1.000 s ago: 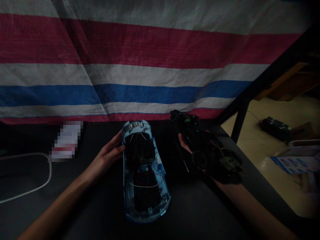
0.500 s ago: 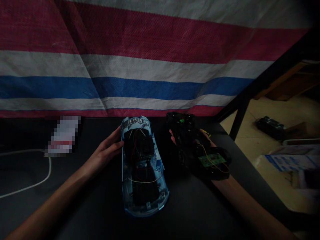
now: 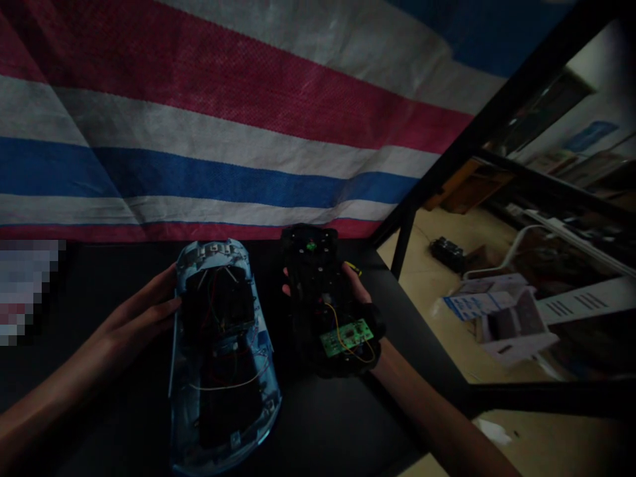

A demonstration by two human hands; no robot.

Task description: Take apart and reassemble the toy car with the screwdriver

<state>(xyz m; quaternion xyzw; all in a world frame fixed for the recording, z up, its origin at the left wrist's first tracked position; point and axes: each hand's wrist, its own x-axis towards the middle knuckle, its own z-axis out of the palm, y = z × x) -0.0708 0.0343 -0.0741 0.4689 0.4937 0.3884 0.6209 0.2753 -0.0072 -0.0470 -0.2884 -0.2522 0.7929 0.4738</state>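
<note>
Head view: the left hand (image 3: 146, 310) touches the side of the blue car shell (image 3: 231, 346) on the bench (image 3: 348, 424), its grip unclear; the right hand (image 3: 356, 285) grips the black chassis (image 3: 318, 281) beside it. The slack yellow wire (image 3: 338, 324) over the circuit board (image 3: 350, 336) could snag and tear. No writing is readable; the pale sheet (image 3: 24, 281) is pixelated.

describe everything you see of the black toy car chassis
The black, plastic-looking toy car chassis lies lengthwise in the right hand, which shows on both sides of it, beside the glossy blue car shell. A rectangular green circuit board sits at its near end, a thin yellow wire looping over it; a small green part shows at the far end. Shadow hides finer detail.
</note>
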